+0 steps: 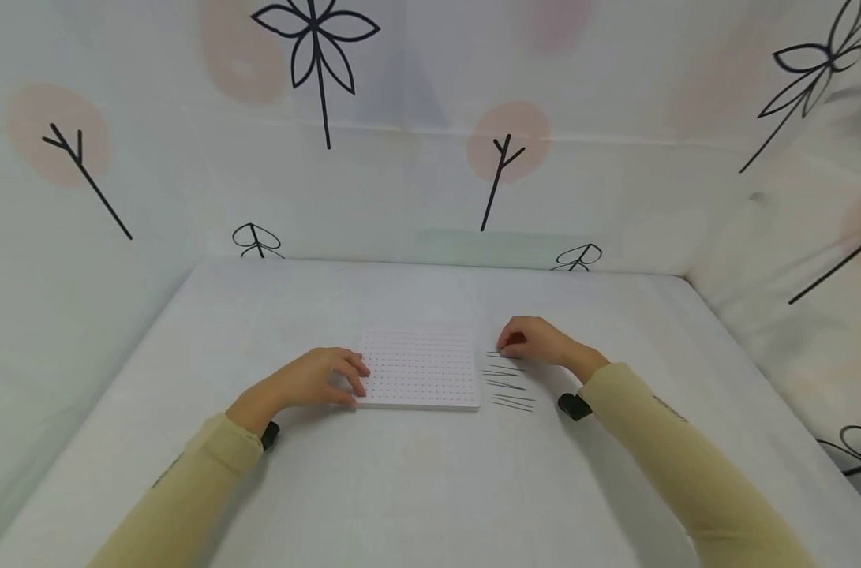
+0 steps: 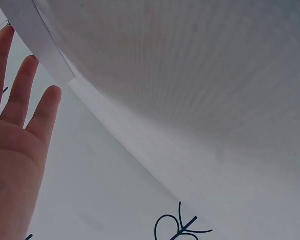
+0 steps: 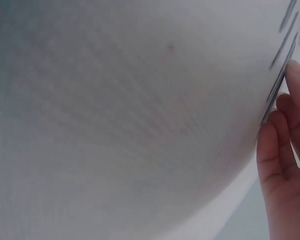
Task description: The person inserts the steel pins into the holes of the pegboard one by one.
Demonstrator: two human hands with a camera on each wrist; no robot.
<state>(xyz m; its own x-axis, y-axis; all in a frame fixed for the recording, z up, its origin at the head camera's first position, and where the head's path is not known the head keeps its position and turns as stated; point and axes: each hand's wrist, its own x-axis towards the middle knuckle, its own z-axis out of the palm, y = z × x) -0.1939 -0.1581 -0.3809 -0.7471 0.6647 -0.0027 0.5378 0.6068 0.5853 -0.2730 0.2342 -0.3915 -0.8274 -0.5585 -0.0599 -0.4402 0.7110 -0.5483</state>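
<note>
A flat white board (image 1: pixel 421 369) with rows of small dark dots lies mid-table in the head view. My left hand (image 1: pixel 325 377) is at its left edge, fingers spread and loosely bent, fingertips right on the edge. The left wrist view shows that hand's fingers (image 2: pixel 50 102) nearly straight beside the white slab. Right of the board, several thin dark sticks (image 1: pixel 504 386) lie in a loose column. My right hand (image 1: pixel 537 341) is over the column's far end, thumb and fingertips down at the farthest stick (image 1: pixel 493 353). I cannot tell whether they pinch it.
A white cloth covers the table (image 1: pixel 416 481), with white patterned sheets (image 1: pixel 402 189) hanging behind and at both sides. A dark wrist device (image 1: pixel 574 406) sits under my right wrist, another (image 1: pixel 270 435) under my left.
</note>
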